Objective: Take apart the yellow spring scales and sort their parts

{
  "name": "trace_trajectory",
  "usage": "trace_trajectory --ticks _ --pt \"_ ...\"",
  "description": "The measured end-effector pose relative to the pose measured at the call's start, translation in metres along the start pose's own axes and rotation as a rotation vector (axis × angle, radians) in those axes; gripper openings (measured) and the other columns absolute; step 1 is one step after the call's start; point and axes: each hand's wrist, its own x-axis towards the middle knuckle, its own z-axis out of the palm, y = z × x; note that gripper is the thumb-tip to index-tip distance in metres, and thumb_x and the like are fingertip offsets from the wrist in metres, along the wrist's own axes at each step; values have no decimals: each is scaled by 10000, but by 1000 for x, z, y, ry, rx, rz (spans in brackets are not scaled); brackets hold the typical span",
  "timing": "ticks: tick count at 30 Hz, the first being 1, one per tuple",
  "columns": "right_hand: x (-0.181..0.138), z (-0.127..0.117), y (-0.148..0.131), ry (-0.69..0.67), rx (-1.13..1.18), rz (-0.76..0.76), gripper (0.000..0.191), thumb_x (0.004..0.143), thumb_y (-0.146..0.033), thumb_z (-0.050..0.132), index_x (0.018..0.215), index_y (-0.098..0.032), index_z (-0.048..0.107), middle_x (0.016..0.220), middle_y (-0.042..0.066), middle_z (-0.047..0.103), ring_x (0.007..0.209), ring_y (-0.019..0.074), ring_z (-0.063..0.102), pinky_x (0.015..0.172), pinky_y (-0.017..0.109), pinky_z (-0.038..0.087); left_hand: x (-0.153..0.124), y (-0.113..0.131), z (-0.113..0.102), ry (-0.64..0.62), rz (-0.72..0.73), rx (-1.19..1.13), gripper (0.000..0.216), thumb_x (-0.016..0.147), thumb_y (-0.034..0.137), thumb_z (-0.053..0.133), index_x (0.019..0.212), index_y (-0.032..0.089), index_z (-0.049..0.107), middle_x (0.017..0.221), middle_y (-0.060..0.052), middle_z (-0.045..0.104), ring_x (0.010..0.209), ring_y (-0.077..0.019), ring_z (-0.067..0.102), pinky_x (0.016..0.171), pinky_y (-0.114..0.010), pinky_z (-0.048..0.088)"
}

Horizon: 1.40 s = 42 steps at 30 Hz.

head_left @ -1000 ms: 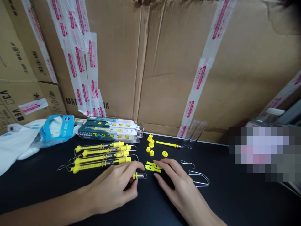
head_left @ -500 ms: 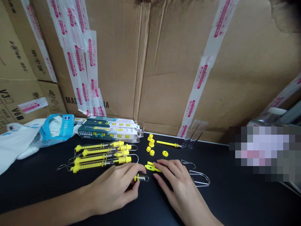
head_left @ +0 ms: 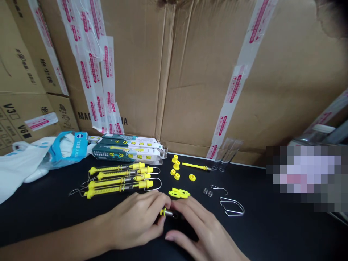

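Since the earlier frames, the right hand (head_left: 201, 232) has drawn back from the yellow clip piece (head_left: 179, 193) and closed in on the small spring part (head_left: 167, 212), now meeting the left hand (head_left: 138, 221) there at lower centre of the frame. Left hand: thumb and fingers pinch the spring part at its yellow end. Right hand: fingertips touch the metal end of the same part; whether they grip it cannot be told. Spring part lies just above the black surface (head_left: 272, 232), between the two hands. Yellow clip piece now lies uncovered just above the hands. Four assembled yellow spring scales (head_left: 119, 179) lie side by side at left centre. Loose yellow caps (head_left: 176, 170) sit at centre, and wire hooks (head_left: 231, 206) lie right of the hands.
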Motion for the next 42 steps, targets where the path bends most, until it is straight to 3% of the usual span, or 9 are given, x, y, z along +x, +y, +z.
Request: trace_trajectory --ticks 5,10,15,20,27,31,34,38,42 --pt "-5 11 2 19 98 52 168 1030 -262 483 1022 -203 640 880 49 695 772 174 679 699 265 560 1 2 1 10 66 11 323 861 61 521 1138 206 444 988 -20 652 809 -184 685 641 -271 536" --pt "-6 9 3 145 161 154 131 1009 -213 517 1081 -237 624 941 27 705 835 159 700 756 234 549 -1 -1 3 66 -41 -48 455 877 63 531 1268 260 405 1128 -16 640 954 -191 685 802 -293 554" --pt "-9 4 6 202 191 366 123 1006 -325 521 1027 -259 623 873 7 705 750 155 692 692 235 549 -4 -3 4 109 -121 -154 491 866 77 560 1281 295 415 1123 17 646 880 -142 672 797 -242 539" --pt "-12 6 15 301 413 606 266 997 -476 498 1045 -230 587 757 11 671 608 142 630 539 228 517 -5 -6 5 90 -249 -282 412 928 132 509 1284 332 452 1035 37 637 814 -121 654 791 -242 529" --pt "-12 8 19 285 594 636 327 972 -518 531 1094 -218 575 762 14 634 635 149 607 537 247 516 -4 -12 8 165 -303 -346 408 993 189 504 1343 391 449 1256 42 634 1151 -160 614 1024 -304 460" --pt "-11 9 16 327 621 675 344 956 -536 550 1097 -223 567 791 26 635 666 156 597 515 240 497 -2 -16 11 218 -384 -377 411 961 174 544 1319 370 496 1061 51 682 910 -150 684 904 -309 529" --pt "-10 9 14 377 635 701 338 947 -542 562 1068 -227 574 784 17 618 653 147 573 508 231 474 -2 -16 12 231 -406 -355 369 950 190 584 1274 364 552 1033 55 699 896 -154 689 912 -313 535" --pt "-10 5 13 248 616 666 326 960 -535 538 1057 -231 602 757 2 587 644 140 543 522 226 455 -3 -13 10 253 -362 -310 383 936 165 617 1245 388 580 1201 75 687 1058 -150 667 1007 -286 490" --pt "-9 1 10 92 603 599 359 1003 -519 452 1145 -234 617 819 14 619 577 109 459 490 223 370 -3 -15 11 244 -332 -299 412 922 104 601 1235 373 590 1194 81 693 1057 -132 670 1001 -248 480"
